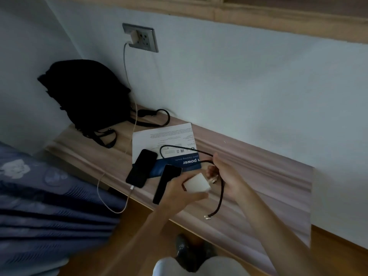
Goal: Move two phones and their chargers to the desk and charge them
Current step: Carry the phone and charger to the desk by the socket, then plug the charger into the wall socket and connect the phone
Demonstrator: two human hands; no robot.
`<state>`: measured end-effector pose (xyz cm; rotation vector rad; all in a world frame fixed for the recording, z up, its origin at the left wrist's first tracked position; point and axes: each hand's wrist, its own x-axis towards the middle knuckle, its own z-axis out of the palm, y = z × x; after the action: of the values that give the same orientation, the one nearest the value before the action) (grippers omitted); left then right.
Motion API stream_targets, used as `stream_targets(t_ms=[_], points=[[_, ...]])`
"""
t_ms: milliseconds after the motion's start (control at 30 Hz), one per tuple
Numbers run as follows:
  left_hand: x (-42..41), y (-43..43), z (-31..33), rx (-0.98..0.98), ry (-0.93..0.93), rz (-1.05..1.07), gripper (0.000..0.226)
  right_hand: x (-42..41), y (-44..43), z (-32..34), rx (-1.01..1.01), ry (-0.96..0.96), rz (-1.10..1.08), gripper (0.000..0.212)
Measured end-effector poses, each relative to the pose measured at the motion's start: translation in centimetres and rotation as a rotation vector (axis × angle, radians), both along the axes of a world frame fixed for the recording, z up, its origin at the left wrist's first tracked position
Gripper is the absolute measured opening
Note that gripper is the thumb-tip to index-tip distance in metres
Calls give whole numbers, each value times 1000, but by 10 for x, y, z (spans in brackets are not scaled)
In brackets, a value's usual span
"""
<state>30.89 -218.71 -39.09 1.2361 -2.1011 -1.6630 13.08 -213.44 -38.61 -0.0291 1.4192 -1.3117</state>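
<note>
Two dark phones lie on the wooden desk (258, 176). The left phone (141, 168) has a white cable (131, 92) plugged into its near end; that cable runs up to a white charger (133, 34) in the wall socket (147, 39). The right phone (166, 183) lies beside it with nothing plugged in. My left hand (179, 193) holds a white charger block (197, 183) above the right phone. My right hand (225, 176) grips a black cable (221, 196) close to the block; the cable's free plug (207, 216) hangs over the desk edge.
A black backpack (87, 96) leans in the corner at the back left of the desk. A white and blue leaflet (167, 140) lies under the phones. A blue patterned bed (39, 206) is on the left. A wooden floor is below.
</note>
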Motion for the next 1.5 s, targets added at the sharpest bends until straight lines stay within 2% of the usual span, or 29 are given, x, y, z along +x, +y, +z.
stream_targets(t_ms=[67, 200, 300, 400, 467, 533, 600, 733, 833, 933, 1033, 1167, 1267, 1367, 1500], points=[[5, -7, 12, -43, 52, 89, 61, -6, 3, 3, -49, -33, 0, 30], [14, -22, 37, -183, 99, 221, 59, -13, 5, 15, -63, 21, 136, 22], [17, -34, 56, -219, 168, 265, 63, -18, 7, 21, -57, 92, 197, 27], [23, -48, 76, -217, 251, 297, 62, -24, 10, 24, 13, 167, 168, 39], [27, -54, 91, -232, 284, 297, 58, -24, 11, 29, 1, 339, 190, 35], [28, -58, 106, -252, 299, 279, 57, -18, 8, 42, -111, 559, 238, 31], [26, -58, 121, -277, 320, 259, 59, -7, 1, 60, -288, 683, 327, 32], [16, -59, 154, -340, 412, 236, 65, 10, -15, 103, -490, 771, 559, 58], [9, -60, 180, -358, 485, 249, 66, 20, -26, 127, -592, 844, 641, 51], [7, -67, 206, -386, 543, 313, 57, 25, -38, 134, -641, 930, 650, 37], [9, -80, 222, -400, 581, 367, 48, 30, -48, 137, -645, 986, 631, 40], [7, -106, 214, -249, 514, 441, 73, 46, -74, 152, -716, 916, 507, 65], [7, -127, 202, -134, 465, 457, 78, 55, -106, 159, -690, 1005, 491, 70], [11, -158, 194, -96, 452, 455, 72, 64, -138, 156, -665, 1095, 449, 59], [19, -199, 187, -103, 478, 419, 76, 70, -181, 152, -660, 1088, 336, 47]])
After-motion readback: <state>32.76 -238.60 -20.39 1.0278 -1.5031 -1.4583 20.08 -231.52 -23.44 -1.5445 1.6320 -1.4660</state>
